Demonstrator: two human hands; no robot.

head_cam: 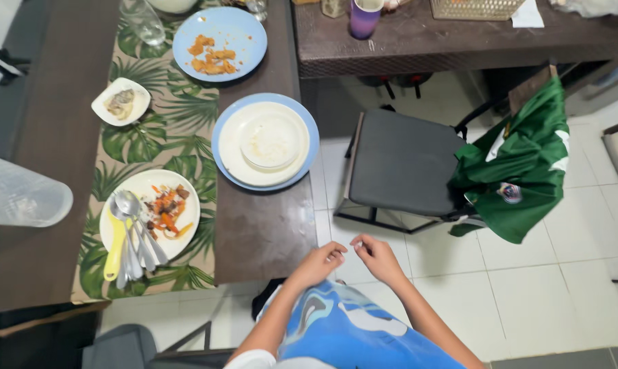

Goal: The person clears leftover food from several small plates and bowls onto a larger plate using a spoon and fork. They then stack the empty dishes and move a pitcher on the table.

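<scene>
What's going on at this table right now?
A person stands at the corner of the dark wooden table with the left hand and right hand close together in front of them, both empty. On the table sit a stack of white plates on a blue plate and a white plate with food scraps and spoons.

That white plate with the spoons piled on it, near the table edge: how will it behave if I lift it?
The white plate looks rigid and probably breakable. The loose spoons overhang its rim, so they could slide off if it tilts. The leftover food suggests a greasy, possibly slippery surface.
</scene>
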